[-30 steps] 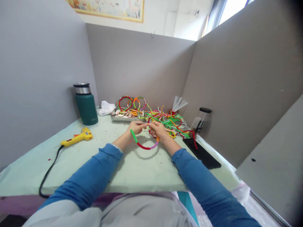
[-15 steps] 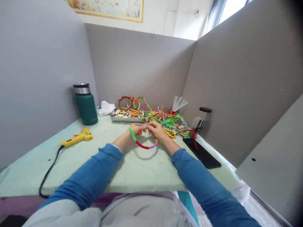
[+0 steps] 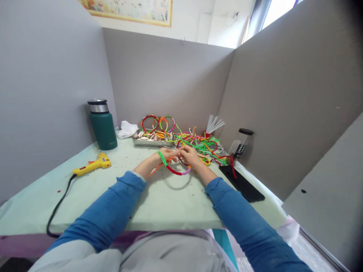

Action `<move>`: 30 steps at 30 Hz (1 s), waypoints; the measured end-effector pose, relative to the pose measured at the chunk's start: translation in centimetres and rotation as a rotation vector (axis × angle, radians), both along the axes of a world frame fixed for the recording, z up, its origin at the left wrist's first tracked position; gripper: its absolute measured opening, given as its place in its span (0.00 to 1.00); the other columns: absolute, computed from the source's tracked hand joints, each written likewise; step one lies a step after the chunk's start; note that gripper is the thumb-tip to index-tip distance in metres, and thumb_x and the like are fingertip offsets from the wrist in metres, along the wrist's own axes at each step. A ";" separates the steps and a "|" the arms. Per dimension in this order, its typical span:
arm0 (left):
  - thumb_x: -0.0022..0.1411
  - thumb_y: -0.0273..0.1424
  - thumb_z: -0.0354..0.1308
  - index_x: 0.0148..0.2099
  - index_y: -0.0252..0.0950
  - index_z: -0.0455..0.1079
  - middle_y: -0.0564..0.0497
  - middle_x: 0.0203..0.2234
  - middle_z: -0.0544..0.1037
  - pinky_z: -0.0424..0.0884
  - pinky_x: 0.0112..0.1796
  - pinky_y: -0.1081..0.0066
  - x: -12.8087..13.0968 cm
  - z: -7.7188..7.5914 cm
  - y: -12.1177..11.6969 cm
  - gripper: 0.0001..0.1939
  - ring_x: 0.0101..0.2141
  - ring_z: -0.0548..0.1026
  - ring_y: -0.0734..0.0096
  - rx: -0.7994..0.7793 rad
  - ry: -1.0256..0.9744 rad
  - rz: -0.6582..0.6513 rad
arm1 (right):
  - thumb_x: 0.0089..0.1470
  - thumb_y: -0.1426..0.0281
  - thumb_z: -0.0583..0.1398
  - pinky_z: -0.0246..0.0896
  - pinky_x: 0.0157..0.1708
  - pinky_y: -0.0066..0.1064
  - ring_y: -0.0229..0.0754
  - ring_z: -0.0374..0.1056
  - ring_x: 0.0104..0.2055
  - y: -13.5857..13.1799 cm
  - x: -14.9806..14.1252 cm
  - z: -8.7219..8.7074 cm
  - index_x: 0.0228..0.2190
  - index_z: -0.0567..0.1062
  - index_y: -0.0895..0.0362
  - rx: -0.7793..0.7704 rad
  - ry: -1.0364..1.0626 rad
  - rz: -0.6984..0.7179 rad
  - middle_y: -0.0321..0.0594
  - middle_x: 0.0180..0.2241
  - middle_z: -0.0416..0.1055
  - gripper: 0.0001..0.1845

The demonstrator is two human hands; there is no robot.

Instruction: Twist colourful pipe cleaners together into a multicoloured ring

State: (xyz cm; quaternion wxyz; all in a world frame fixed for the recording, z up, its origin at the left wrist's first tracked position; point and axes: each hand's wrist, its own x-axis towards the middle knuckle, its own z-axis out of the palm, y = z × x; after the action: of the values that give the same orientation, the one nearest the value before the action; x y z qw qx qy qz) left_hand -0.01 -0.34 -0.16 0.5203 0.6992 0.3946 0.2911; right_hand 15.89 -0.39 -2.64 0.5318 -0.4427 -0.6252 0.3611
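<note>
A ring wrapped in green, red, purple and orange pipe cleaner (image 3: 173, 171) hangs between my hands, just above the table. My left hand (image 3: 165, 155) is closed on its far left part, and a loose orange pipe cleaner end (image 3: 155, 170) sticks out below that hand. With fingers pinched, my right hand (image 3: 189, 155) meets the left fingertips at the far side of the ring. The fingers hide what lies between the fingertips. Behind my hands lies a tangled heap of coloured pipe cleaners (image 3: 195, 141).
A metal tray (image 3: 153, 143) of shells stands at the back with wrapped rings (image 3: 150, 124) on it. Left are a green bottle (image 3: 103, 130) and a corded yellow glue gun (image 3: 95, 165). Right are a black phone (image 3: 242, 184), a clear bottle (image 3: 241, 145) and white sticks (image 3: 214, 124).
Both hands and the ring have shifted slightly right and turned a little. The loose orange pipe cleaner end now shows at the lower left of the left hand.
</note>
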 end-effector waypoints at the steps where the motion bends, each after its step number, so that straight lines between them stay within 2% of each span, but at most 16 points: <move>1: 0.46 0.46 0.58 0.31 0.28 0.72 0.50 0.17 0.71 0.51 0.16 0.76 -0.1 0.1 -0.1 0.23 0.14 0.57 0.81 0.066 0.050 0.004 | 0.42 0.66 0.57 0.42 0.13 0.23 0.29 0.48 0.13 0.0 0.0 0.0 0.25 0.67 0.58 -0.013 0.002 0.007 0.28 0.14 0.58 0.08; 3: 0.47 0.43 0.57 0.29 0.29 0.72 0.52 0.15 0.70 0.50 0.17 0.76 -0.2 0.1 -0.1 0.19 0.14 0.56 0.81 0.200 0.174 0.043 | 0.42 0.66 0.58 0.41 0.12 0.23 0.28 0.48 0.13 0.0 0.0 0.0 0.25 0.67 0.58 -0.045 0.007 0.027 0.28 0.14 0.58 0.08; 6: 0.50 0.37 0.55 0.24 0.31 0.72 0.52 0.15 0.71 0.53 0.19 0.76 0.0 -0.2 0.3 0.13 0.16 0.61 0.78 0.430 0.337 0.105 | 0.41 0.66 0.58 0.39 0.11 0.23 0.28 0.47 0.12 0.0 -0.1 -0.1 0.25 0.67 0.58 -0.087 0.014 0.048 0.27 0.13 0.58 0.08; 9: 0.50 0.32 0.54 0.24 0.34 0.73 0.51 0.15 0.71 0.53 0.23 0.76 0.2 -0.6 0.5 0.10 0.20 0.65 0.74 0.669 0.433 0.163 | 0.41 0.66 0.58 0.38 0.11 0.23 0.28 0.46 0.11 0.1 -0.2 -0.2 0.25 0.66 0.57 -0.118 0.044 0.046 0.27 0.12 0.58 0.08; 14: 0.53 0.36 0.53 0.32 0.38 0.74 0.48 0.24 0.74 0.53 0.26 0.74 0.1 -0.4 -0.2 0.11 0.27 0.68 0.69 0.875 0.581 0.322 | 0.40 0.66 0.59 0.38 0.10 0.22 0.28 0.47 0.10 -0.2 0.0 -0.1 0.25 0.65 0.57 -0.203 0.106 0.105 0.26 0.12 0.57 0.09; 17: 0.57 0.35 0.49 0.31 0.37 0.74 0.46 0.27 0.72 0.52 0.26 0.73 0.1 0.0 -0.7 0.13 0.29 0.67 0.69 1.003 0.654 0.287 | 0.41 0.67 0.58 0.39 0.10 0.22 0.27 0.48 0.10 -0.4 0.2 0.0 0.25 0.64 0.58 -0.229 0.072 0.147 0.27 0.13 0.59 0.09; 21: 0.58 0.31 0.48 0.28 0.35 0.72 0.45 0.27 0.70 0.52 0.27 0.72 0.3 0.4 -0.7 0.13 0.30 0.65 0.68 1.099 0.712 0.209 | 0.41 0.68 0.58 0.39 0.10 0.22 0.27 0.48 0.11 -0.7 0.3 0.1 0.23 0.64 0.58 -0.214 0.018 0.185 0.27 0.14 0.59 0.07; 25: 0.56 0.30 0.50 0.27 0.35 0.72 0.44 0.29 0.70 0.55 0.32 0.71 0.3 0.4 -0.3 0.11 0.34 0.64 0.66 1.174 0.649 0.117 | 0.42 0.69 0.57 0.39 0.10 0.22 0.27 0.47 0.11 -1.1 0.2 0.2 0.23 0.63 0.58 -0.197 -0.045 0.213 0.26 0.13 0.57 0.07; 27: 0.55 0.30 0.51 0.27 0.36 0.72 0.44 0.29 0.71 0.55 0.34 0.70 0.2 0.4 -0.2 0.10 0.36 0.64 0.65 1.146 0.588 0.081 | 0.43 0.68 0.58 0.39 0.10 0.21 0.27 0.47 0.11 -1.1 0.2 0.1 0.24 0.64 0.58 -0.183 -0.085 0.245 0.26 0.13 0.57 0.07; 30: 0.53 0.32 0.53 0.28 0.36 0.73 0.46 0.26 0.72 0.56 0.33 0.72 -0.2 0.5 -0.2 0.09 0.34 0.66 0.67 1.002 0.532 0.100 | 0.44 0.67 0.57 0.40 0.10 0.22 0.27 0.48 0.11 -0.8 0.3 -0.2 0.25 0.65 0.58 -0.169 -0.132 0.316 0.27 0.14 0.58 0.07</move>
State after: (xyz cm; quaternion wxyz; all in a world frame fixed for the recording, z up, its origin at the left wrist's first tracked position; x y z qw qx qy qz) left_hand -0.19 -0.57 0.36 -0.0069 0.8903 0.3585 0.2808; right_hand 16.20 -1.17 -2.85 0.3873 -0.4048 -0.6879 0.4614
